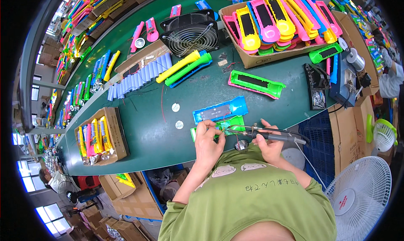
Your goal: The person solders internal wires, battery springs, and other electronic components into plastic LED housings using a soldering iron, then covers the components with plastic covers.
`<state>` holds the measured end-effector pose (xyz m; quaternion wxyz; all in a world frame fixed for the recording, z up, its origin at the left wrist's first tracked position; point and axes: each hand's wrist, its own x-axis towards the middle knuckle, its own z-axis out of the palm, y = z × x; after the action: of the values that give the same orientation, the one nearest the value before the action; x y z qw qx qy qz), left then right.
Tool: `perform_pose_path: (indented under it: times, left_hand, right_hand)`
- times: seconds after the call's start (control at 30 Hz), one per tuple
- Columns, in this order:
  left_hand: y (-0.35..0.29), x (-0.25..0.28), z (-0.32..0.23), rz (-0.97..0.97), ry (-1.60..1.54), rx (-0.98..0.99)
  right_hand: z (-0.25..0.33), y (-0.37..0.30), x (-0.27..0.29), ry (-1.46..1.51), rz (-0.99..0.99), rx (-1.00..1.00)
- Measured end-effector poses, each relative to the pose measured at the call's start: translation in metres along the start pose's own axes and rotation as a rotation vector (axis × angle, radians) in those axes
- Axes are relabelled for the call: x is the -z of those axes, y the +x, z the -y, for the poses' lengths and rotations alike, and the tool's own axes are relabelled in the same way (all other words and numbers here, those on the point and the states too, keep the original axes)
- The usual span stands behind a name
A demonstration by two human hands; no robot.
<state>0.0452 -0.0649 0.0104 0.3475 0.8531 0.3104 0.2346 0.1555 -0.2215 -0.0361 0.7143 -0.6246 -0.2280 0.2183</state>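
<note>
Soldering iron (269, 135) sits clamped in right hand (269, 146) fingers, while left hand (208, 142) fingers pinch the green casing (229, 124).

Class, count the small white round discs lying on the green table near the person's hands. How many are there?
2. One disc lies left of the blue shell; the other disc lies just below it, left of the left hand. Others may be hidden.
</note>
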Motion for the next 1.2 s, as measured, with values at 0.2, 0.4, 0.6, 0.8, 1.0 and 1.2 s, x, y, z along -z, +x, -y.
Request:
perform_pose_path:
  times: [0.2, 0.4, 0.6, 0.8, 1.0, 1.2]
  left_hand:
    - [0.001, 0.0, -0.001, 0.008, -0.033, 0.043]
    - [0.003, 0.001, -0.004, 0.017, 0.012, 0.018]
    - [0.005, 0.002, -0.006, 0.033, 0.046, 0.004]
    - [0.005, 0.005, -0.012, 0.021, 0.053, -0.002]
    - [-0.051, 0.028, -0.013, -0.112, -1.347, 0.974]
    - [-0.079, 0.028, 0.033, -0.269, -0.932, 0.636]
  right_hand:
    - [0.009, 0.003, -0.003, 0.049, -0.001, -0.03]
    - [0.007, 0.003, 0.005, -0.017, 0.02, 0.07]
    - [0.014, 0.008, 0.002, -0.03, -0.022, 0.173]
    - [0.016, 0.008, 0.003, -0.057, -0.042, 0.161]
    - [0.026, 0.011, 0.004, -0.073, -0.014, 0.228]
    - [0.016, 0.008, 0.001, -0.043, 0.0, 0.186]
